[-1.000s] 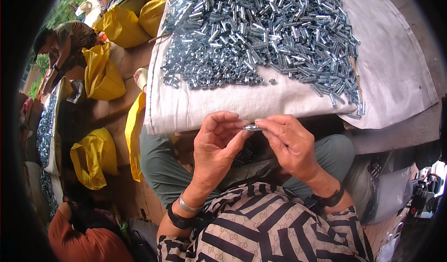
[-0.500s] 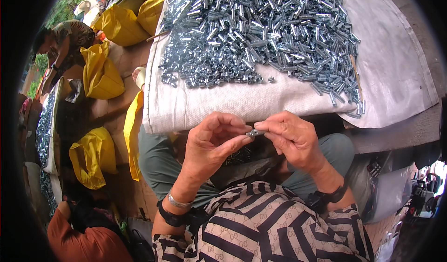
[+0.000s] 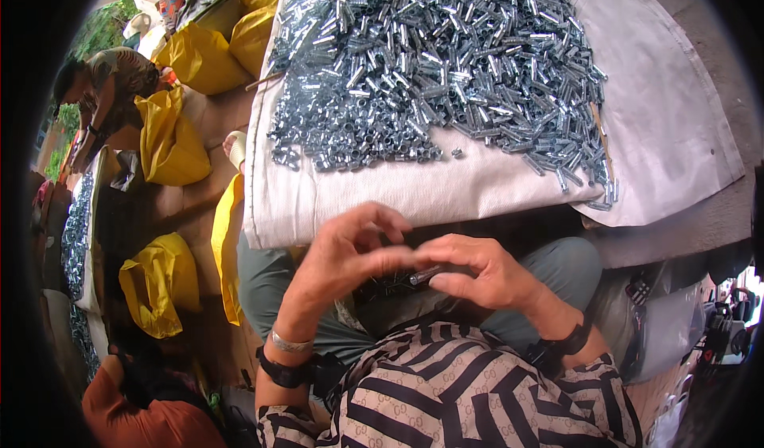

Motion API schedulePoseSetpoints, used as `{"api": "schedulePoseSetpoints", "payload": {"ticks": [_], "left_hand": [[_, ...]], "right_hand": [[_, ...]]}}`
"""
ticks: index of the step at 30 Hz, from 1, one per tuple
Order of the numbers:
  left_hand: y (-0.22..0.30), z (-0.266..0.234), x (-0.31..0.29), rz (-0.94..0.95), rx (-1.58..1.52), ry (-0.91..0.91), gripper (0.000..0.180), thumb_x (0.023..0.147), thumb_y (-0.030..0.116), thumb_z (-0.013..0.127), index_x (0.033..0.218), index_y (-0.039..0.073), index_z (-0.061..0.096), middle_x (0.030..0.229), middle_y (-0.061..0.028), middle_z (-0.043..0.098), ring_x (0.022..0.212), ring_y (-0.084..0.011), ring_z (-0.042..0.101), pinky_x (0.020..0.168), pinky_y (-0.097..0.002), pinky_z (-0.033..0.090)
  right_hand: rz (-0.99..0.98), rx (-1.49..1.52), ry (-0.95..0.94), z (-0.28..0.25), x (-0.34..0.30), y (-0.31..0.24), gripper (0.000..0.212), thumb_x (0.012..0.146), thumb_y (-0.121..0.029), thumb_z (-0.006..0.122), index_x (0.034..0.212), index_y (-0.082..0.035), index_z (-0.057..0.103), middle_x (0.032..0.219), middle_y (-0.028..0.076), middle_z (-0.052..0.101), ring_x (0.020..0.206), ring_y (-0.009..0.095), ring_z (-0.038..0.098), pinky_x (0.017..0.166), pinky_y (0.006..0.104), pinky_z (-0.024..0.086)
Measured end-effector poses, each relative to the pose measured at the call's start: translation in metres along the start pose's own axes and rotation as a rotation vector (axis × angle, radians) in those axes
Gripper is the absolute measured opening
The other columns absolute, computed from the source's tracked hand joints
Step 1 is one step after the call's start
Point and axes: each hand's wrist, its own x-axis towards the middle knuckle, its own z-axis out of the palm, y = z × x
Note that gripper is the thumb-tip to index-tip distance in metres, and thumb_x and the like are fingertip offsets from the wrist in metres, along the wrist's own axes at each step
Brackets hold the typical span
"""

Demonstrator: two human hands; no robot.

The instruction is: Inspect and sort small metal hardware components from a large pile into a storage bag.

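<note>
My left hand [image 3: 350,247] is raised between the table edge and my lap, its fingers curled and apart around nothing I can see. Its thumb is blurred and reaches toward the right index fingertip. In my right hand [image 3: 477,271], a small shiny metal sleeve [image 3: 426,274] shows at the thumb tip, below the index finger; the other fingers are mostly hidden. Beyond both hands, a wide heap of loose metal sleeves [image 3: 454,58] covers the white woven sheet [image 3: 382,197]. Short metal rings [image 3: 342,138] lie at the heap's near left.
Dark pieces, partly hidden, lie in my lap under the hands. Several yellow bags [image 3: 163,285] stand on the brown floor to the left. A person bends [image 3: 115,82] at the far left; another in an orange top [image 3: 147,408] is at the lower left beside more metal parts.
Both hands have come down toward my lap and no longer pinch the small piece together. The left fingers have parted from it. A metal sleeve now shows by the right thumb.
</note>
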Motion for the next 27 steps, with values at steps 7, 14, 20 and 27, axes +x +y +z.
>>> {"api": "schedulePoseSetpoints", "payload": {"ticks": [7, 14, 20, 27], "left_hand": [[-0.004, 0.005, 0.063, 0.384, 0.932, 0.523, 0.014, 0.081, 0.012, 0.074, 0.094, 0.009, 0.07, 0.088, -0.0068, 0.066, 0.073, -0.0245, 0.065, 0.067, -0.0347, 0.051], [-0.004, 0.012, 0.074, 0.532, 1.069, 0.534, 0.01, 0.081, 0.011, 0.071, 0.09, 0.01, 0.066, 0.085, -0.0058, 0.063, 0.083, -0.0256, 0.063, 0.071, -0.0372, 0.051], [-0.006, 0.008, 0.073, 0.508, 1.127, 0.494, 0.011, 0.084, 0.009, 0.067, 0.094, 0.01, 0.063, 0.084, -0.0084, 0.059, 0.085, -0.0275, 0.062, 0.072, -0.039, 0.05], [-0.004, 0.008, 0.069, 0.526, 1.152, 0.417, 0.016, 0.085, 0.007, 0.065, 0.101, 0.009, 0.064, 0.087, -0.0101, 0.06, 0.084, -0.0295, 0.062, 0.074, -0.0392, 0.051]], "right_hand": [[-0.102, -0.588, 0.348, -0.032, 0.086, 0.012, 0.02, 0.086, -0.009, 0.067, 0.105, -0.003, 0.069, 0.094, 0.012, 0.068, 0.086, 0.032, 0.064, 0.077, 0.0389, 0.052], [-0.173, -1.018, 0.244, -0.054, 0.123, 0.034, 0.029, 0.084, -0.007, 0.064, 0.113, -0.005, 0.067, 0.092, 0.015, 0.062, 0.089, 0.033, 0.061, 0.079, 0.0418, 0.049], [0.079, -0.495, 0.322, -0.055, 0.09, 0.009, 0.025, 0.085, -0.006, 0.064, 0.109, -0.003, 0.066, 0.08, 0.006, 0.06, 0.069, 0.013, 0.057, 0.067, 0.0277, 0.047], [0.135, -0.065, 0.451, -0.035, 0.027, 0.005, 0.021, 0.09, -0.009, 0.064, 0.11, -0.003, 0.065, 0.08, -0.001, 0.059, 0.072, 0.005, 0.053, 0.067, 0.0228, 0.045]]}}
